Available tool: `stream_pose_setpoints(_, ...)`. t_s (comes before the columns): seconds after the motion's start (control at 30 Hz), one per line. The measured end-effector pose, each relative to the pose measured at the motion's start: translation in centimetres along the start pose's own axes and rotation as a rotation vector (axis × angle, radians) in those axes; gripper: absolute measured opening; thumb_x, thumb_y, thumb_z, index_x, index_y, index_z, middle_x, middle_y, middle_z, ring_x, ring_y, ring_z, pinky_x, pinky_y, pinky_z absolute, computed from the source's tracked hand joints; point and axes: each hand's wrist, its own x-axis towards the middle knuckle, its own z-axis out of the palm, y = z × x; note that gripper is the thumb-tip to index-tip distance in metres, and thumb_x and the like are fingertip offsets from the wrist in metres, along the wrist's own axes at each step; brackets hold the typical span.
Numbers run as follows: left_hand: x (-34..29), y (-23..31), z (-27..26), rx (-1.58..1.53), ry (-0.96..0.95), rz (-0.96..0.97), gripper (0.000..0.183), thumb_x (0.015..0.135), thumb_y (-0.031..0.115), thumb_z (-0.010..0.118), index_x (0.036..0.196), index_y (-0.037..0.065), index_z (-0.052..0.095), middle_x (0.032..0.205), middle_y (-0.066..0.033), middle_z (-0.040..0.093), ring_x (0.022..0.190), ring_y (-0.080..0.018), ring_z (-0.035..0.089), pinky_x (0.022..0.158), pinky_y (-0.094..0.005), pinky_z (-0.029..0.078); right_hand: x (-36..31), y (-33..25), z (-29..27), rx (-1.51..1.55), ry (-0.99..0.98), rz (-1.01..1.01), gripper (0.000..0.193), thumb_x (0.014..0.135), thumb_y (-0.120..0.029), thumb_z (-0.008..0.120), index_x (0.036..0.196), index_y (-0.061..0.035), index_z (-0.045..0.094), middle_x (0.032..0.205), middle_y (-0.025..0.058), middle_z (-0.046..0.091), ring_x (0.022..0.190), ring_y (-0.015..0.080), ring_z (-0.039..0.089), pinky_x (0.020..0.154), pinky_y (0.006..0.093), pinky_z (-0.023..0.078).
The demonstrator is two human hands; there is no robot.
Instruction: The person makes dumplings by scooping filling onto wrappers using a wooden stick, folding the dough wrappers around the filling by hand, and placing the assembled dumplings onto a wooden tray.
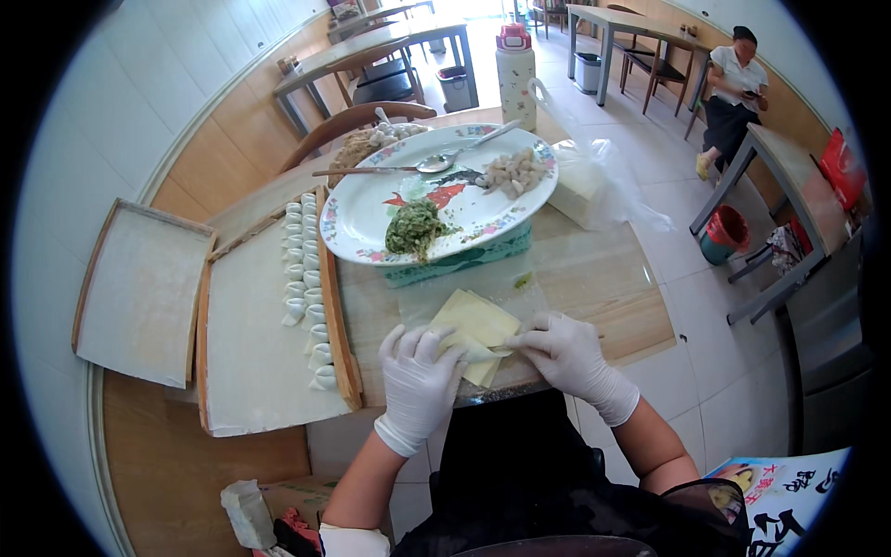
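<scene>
My left hand (pixel 418 376) and my right hand (pixel 568 360), both in white gloves, meet at the table's near edge. Between their fingertips they pinch a pale folded dough wrapper (pixel 480 354), one side each. Whether filling lies inside it, I cannot tell. Right beneath and behind it is a stack of square yellowish wrappers (pixel 475 316). A large oval plate (pixel 348 227) rests tilted on a green box (pixel 464 266) beyond the hands. On the plate are a mound of green filling (pixel 415 228), pale chopped pieces (pixel 516 174) and a metal spoon (pixel 436 163).
At left, a wood-framed tray (pixel 251 343) carries rows of folded dumplings (pixel 312 288); another floured board (pixel 144 292) is beside it. Behind the plate are a bottle (pixel 516 79) and a plastic bag (pixel 603 181). A person (pixel 738 84) sits at far right.
</scene>
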Motion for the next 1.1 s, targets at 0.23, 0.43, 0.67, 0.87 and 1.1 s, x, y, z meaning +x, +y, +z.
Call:
stream_pose_setpoints(0.23, 2.7, -1.8, -0.2, -0.191, -0.275, -0.023, 0.022, 0.075, 0.019, 0.072, 0.093, 0.007, 0.067, 0.122, -0.0145, 0.058, 0.117, -0.0368, 0.050, 0.104, -0.0526, 0.036, -0.4, -1.3, -0.6, 0.021, 0.012, -0.027, 0.017, 0.085, -0.015, 0.068, 0.101, -0.0178, 0.071, 0.090, 0.0034, 0.066, 0.082, 0.0281, 0.067, 0.066, 0.0405, 0.054)
stream_pose_setpoints(0.43, 2.9, -2.3, 1.7, -0.233, -0.199, -0.341, 0.034, 0.080, 0.024, 0.071, 0.105, 0.003, 0.066, 0.119, -0.0174, 0.058, 0.116, -0.0380, 0.051, 0.102, -0.0488, 0.039, -0.6, -2.2, -0.1, -0.036, -0.014, 0.018, 0.024, 0.086, -0.009, 0.064, 0.108, -0.0148, 0.069, 0.097, 0.0076, 0.068, 0.081, 0.0299, 0.068, 0.066, 0.0399, 0.054)
stream_pose_setpoints(0.67, -2.4, -0.5, -2.5, -1.677, -0.117, -1.179, 0.036, 0.099, 0.020, 0.060, 0.124, -0.006, 0.053, 0.129, -0.0221, 0.056, 0.114, -0.0311, 0.061, 0.098, -0.0419, 0.050, -0.4, -2.5, -0.3, -0.029, -0.078, 0.032, 0.030, 0.085, -0.002, 0.058, 0.112, -0.0118, 0.067, 0.093, 0.0112, 0.067, 0.079, 0.0325, 0.067, 0.066, 0.0423, 0.054)
stream_pose_setpoints(0.87, 1.1, 2.5, 0.7, -1.719, 0.257, -0.936, 0.034, 0.101, 0.012, 0.056, 0.130, -0.004, 0.046, 0.126, -0.0195, 0.057, 0.116, -0.0305, 0.060, 0.101, -0.0456, 0.048, -0.3, -7.0, 0.8, 0.095, -0.038, -0.095, 0.058, 0.084, -0.001, 0.056, 0.142, -0.0102, 0.049, 0.084, 0.0157, 0.066, 0.072, 0.0349, 0.066, 0.064, 0.0440, 0.054)
stream_pose_setpoints(1.1, -0.1, -0.3, 0.9, -1.978, 0.289, -0.962, 0.035, 0.103, 0.012, 0.049, 0.133, -0.005, 0.042, 0.128, -0.0212, 0.055, 0.122, -0.0355, 0.056, 0.109, -0.0492, 0.042, -1.0, -3.4, -7.2, 0.794, -0.490, 0.383, 0.057, 0.091, -0.006, 0.059, 0.145, -0.0145, 0.047, 0.095, 0.0075, 0.071, 0.076, 0.0245, 0.069, 0.066, 0.0312, 0.057)
